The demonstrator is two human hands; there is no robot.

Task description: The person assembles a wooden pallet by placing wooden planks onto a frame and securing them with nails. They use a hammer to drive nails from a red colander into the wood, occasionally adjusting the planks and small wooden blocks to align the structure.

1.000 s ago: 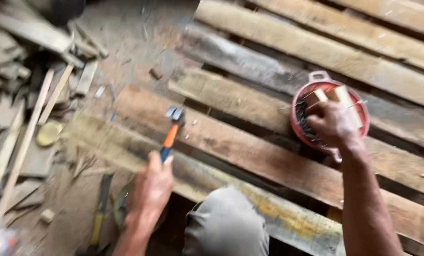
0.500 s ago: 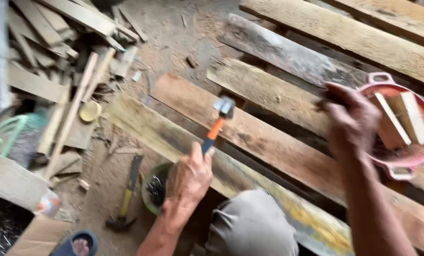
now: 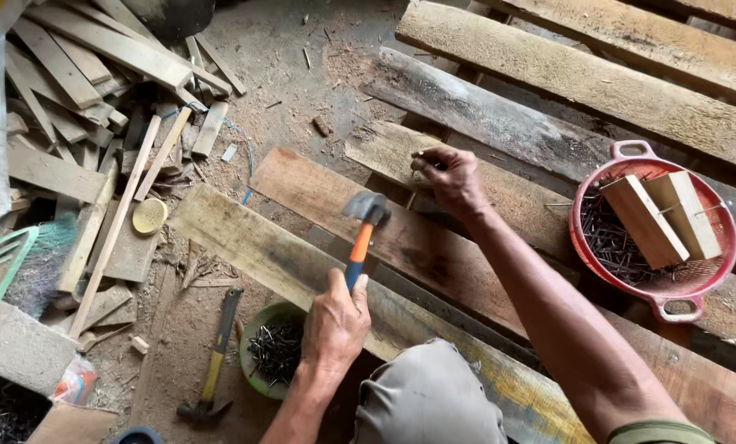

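Near the middle of the boards, I see my left hand (image 3: 335, 321) clenched around the orange handle of a hammer (image 3: 362, 233), its steel head raised just over a reddish plank (image 3: 401, 238). My right hand (image 3: 449, 177) rests on a grey plank (image 3: 393, 152) close to its end, fingertips pinching what seems to be a nail (image 3: 418, 154). Toward the right edge, a red colander (image 3: 654, 230) holds nails and two wood blocks. By my knee, a green bowl (image 3: 268, 345) of nails sits beside a second hammer (image 3: 212, 362).
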